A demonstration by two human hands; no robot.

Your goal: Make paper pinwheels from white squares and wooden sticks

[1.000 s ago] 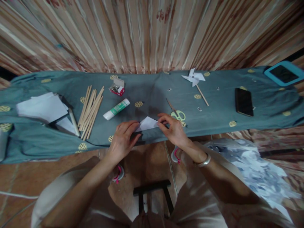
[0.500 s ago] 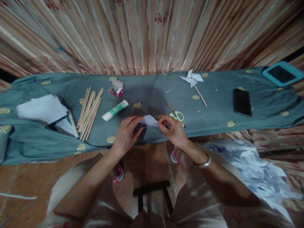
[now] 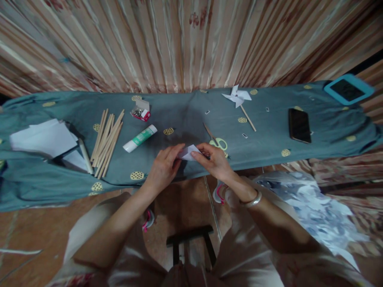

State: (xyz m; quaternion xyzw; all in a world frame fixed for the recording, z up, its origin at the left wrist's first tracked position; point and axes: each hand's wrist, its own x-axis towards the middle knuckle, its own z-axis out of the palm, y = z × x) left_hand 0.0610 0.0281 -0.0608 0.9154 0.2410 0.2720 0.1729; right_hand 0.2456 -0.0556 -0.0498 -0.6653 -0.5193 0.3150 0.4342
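Observation:
A small folded piece of white paper is held between my two hands near the table's front edge. My left hand pinches its left end, fingers closed. At the right end, my right hand grips it with the thumb laid on top. Just beyond my right hand lie scissors with pale green handles. A glue stick with a green label rests beyond my left hand. Farther back, a finished-looking white paper pinwheel on a wooden stick lies on the cloth.
Left of the glue stick are several wooden sticks, a marker-like white tube and a stack of white paper. An opened small box holds metallic bits. A phone and a blue-framed tablet lie to the right.
My right thumb has moved over onto the paper's face, and my hands have come slightly closer together. The whole view has shifted a little, so the table things appear farther left.

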